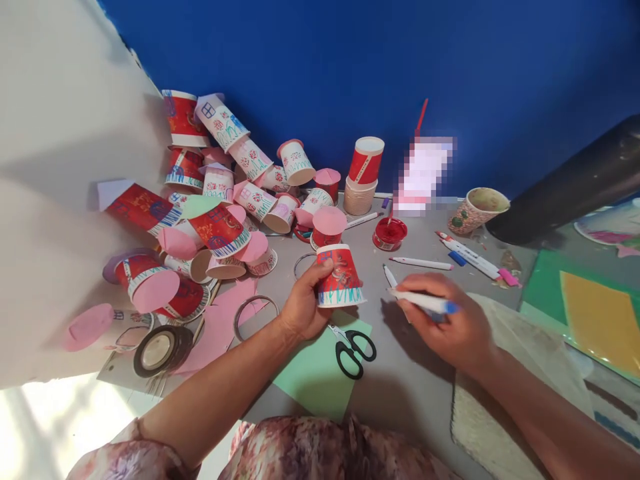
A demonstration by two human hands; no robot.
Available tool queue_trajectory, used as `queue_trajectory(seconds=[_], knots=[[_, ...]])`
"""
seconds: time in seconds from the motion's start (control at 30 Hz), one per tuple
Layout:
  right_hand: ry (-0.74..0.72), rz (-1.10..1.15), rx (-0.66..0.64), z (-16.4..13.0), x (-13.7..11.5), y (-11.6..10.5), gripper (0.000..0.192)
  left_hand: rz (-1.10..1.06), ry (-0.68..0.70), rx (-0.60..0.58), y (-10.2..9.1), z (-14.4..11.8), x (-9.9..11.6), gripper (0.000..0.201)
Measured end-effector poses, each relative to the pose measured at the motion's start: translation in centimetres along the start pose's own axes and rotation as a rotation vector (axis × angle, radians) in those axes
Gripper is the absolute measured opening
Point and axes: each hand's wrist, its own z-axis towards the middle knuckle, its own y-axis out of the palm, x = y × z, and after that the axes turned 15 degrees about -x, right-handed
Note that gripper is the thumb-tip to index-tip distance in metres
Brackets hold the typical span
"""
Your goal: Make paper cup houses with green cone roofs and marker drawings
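Note:
My left hand [307, 300] is closed round a red paper cup [340, 275] held upside down, its wide rim downward. Blue and green strokes are drawn on the white band near that rim. My right hand [443, 320] grips a white marker with a blue end [425, 301], a little to the right of the cup. Its tip points left toward the cup, apart from it. Black-handled scissors [356, 353] lie below the cup on a sheet of green paper [313, 380]. Another white marker [390, 275] lies just beyond my right fingers.
Decorated paper cups with paper tops [220, 230] are heaped at the left against the wall. Tape rolls [163, 350] lie nearby. A red paint pot [390, 233], stacked cups [367, 163], loose markers [421, 263] and a patterned cup [477, 210] stand behind. Coloured sheets [600, 320] lie right.

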Motion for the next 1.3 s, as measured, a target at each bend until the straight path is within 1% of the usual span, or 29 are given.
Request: queue_trajectory(seconds=[0.03, 0.1, 0.2, 0.27, 0.33, 0.43, 0.5, 0.63, 0.73, 0.83, 0.9, 0.97, 1.07, 1.3], knots=[[0.047, 0.030, 0.061, -0.1, -0.1, -0.3, 0.011, 0.004, 0.004, 0.003, 0.0, 0.0, -0.1, 0.042], [0.098, 0.090, 0.138, -0.2, 0.0, -0.8, 0.005, 0.023, -0.005, -0.008, 0.1, 0.0, -0.2, 0.045], [0.191, 0.183, 0.200, -0.3, 0.2, -1.1, 0.016, 0.063, -0.024, -0.008, 0.1, -0.1, -0.4, 0.045], [0.295, 0.262, 0.208, -0.4, 0.3, -1.0, 0.019, 0.061, -0.026, 0.008, 0.0, -0.1, -0.4, 0.046], [0.351, 0.376, 0.190, -0.4, 0.2, -0.8, 0.021, 0.049, -0.030, 0.011, -0.2, -0.1, -0.3, 0.046], [0.326, 0.592, 0.212, -0.4, -0.5, -0.4, 0.024, 0.049, -0.030, -0.002, -0.3, 0.0, -0.3, 0.043], [0.299, 0.651, 0.199, -0.6, -1.0, -0.3, 0.023, 0.048, -0.030, -0.004, -0.5, 0.0, -0.4, 0.041], [0.287, 0.554, 0.140, -0.9, -1.1, -0.5, 0.014, 0.021, -0.059, 0.013, -0.7, 0.1, -0.6, 0.039], [0.295, 0.475, 0.103, -1.0, -1.0, -0.9, 0.014, -0.006, -0.084, 0.011, -0.7, 0.2, -0.5, 0.039], [0.267, 0.463, 0.087, -1.2, -1.4, -1.3, 0.013, 0.001, -0.079, -0.014, -0.4, 0.2, -0.6, 0.037], [0.240, 0.463, 0.083, -1.4, -2.0, -1.5, 0.009, 0.030, -0.037, -0.010, -0.2, 0.3, -0.8, 0.033], [0.211, 0.426, 0.043, -1.4, -2.7, -1.7, 0.008, 0.075, 0.010, 0.004, -0.1, 0.4, -1.0, 0.031], [0.167, 0.374, -0.017, -1.3, -3.5, -1.8, 0.006, 0.142, 0.025, 0.014, -0.1, 0.4, -1.4, 0.034], [0.041, 0.392, -0.085, -0.9, -4.3, -1.2, 0.008, 0.342, 0.084, -0.012, 0.1, -0.3, -1.8, 0.043]])
